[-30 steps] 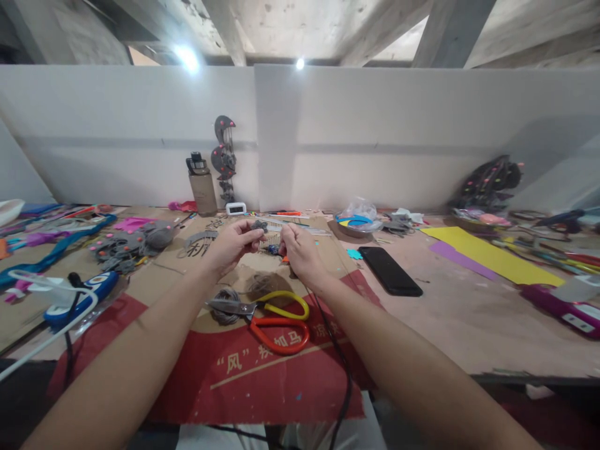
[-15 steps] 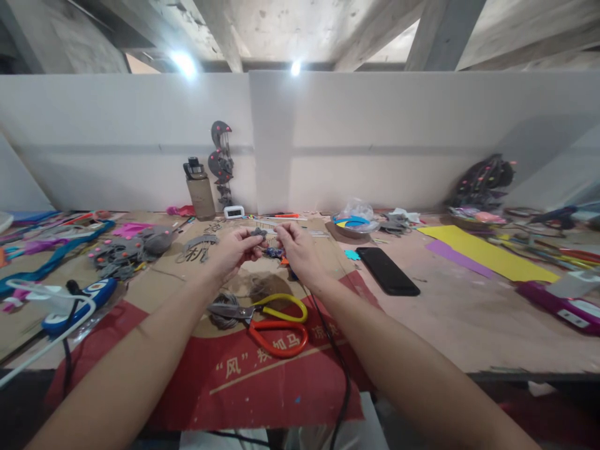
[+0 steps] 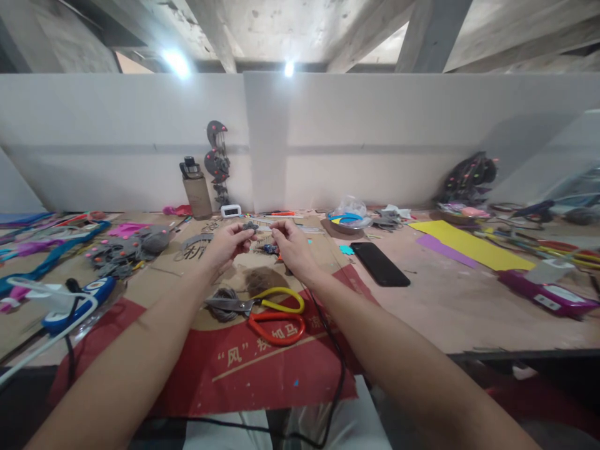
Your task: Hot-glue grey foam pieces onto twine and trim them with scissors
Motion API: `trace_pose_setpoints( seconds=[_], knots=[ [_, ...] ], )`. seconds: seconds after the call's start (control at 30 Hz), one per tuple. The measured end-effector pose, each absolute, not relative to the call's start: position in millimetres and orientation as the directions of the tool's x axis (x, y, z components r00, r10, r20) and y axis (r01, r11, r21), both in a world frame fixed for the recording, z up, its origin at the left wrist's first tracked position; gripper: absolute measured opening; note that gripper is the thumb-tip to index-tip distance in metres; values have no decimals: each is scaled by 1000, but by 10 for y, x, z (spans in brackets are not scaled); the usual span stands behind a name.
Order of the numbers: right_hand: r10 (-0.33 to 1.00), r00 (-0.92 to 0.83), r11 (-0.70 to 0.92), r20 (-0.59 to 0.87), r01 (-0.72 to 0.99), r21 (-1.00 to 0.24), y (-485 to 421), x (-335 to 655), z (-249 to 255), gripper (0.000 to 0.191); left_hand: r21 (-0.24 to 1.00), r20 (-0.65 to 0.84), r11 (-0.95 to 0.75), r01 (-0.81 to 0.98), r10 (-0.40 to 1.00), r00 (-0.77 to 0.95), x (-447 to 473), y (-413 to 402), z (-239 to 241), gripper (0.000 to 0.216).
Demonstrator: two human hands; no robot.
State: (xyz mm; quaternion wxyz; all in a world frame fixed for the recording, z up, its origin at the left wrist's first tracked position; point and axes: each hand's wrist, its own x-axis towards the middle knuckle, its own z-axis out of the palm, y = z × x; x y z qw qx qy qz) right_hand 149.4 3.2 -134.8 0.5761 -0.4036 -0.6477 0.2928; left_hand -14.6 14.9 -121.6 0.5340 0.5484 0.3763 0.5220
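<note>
My left hand [image 3: 224, 245] pinches a small grey felt piece [image 3: 250, 226] above the cardboard sheet [image 3: 262, 356]. My right hand [image 3: 291, 245] is held close beside it, fingers pinched together on something too thin to make out. Both hands hover over the middle of the cardboard. Below them lie scissors [image 3: 269, 309] with one yellow and one red handle, next to a grey tangle of thread [image 3: 224, 298] and a brownish tuft [image 3: 262, 278].
A black phone [image 3: 379, 264] lies right of the hands. A bottle [image 3: 190, 187] and grey felt decoration [image 3: 215, 161] stand at the white wall. Grey felt pieces [image 3: 124, 253] and a blue device [image 3: 79, 299] lie left; yellow sheet [image 3: 466, 244] and purple case [image 3: 548, 292] lie right. A black cable [image 3: 335, 369] crosses the cardboard.
Both hands have stayed together over the cardboard, shifting slightly left and further away with the grey piece. The view has turned a little to the right.
</note>
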Motion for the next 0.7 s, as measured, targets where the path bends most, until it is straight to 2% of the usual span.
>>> trace_pose_setpoints(
  seconds=[0.1, 0.23, 0.33, 0.47, 0.6, 0.7],
  knots=[
    [827, -82, 558, 556, 243, -794, -50, 1463, -1340, 17, 977, 143, -125, -175, 985, 98, -261, 219, -1235, 26],
    [758, -323, 653, 567, 375, -658, -365, 1495, -1289, 15, 974, 132, -114, -197, 988, 80, -323, 239, -1221, 27],
    [730, -491, 683, 476, 523, -509, -694, 1607, -1277, 15, 971, 145, -125, -203, 986, 87, -325, 245, -1217, 26],
    [708, -614, 705, 349, 651, -284, -1039, 1744, -1366, 19, 963, 154, -125, -237, 982, 107, -331, 273, -1247, 35],
    [712, -667, 701, 220, 694, -165, -1163, 1728, -1452, 26, 955, 179, -150, -257, 979, 92, -337, 285, -1267, 55],
    [698, -680, 715, 223, 678, -171, -1158, 1686, -1446, 33, 955, 203, -171, -241, 973, 113, -344, 278, -1243, 51]
  ],
)
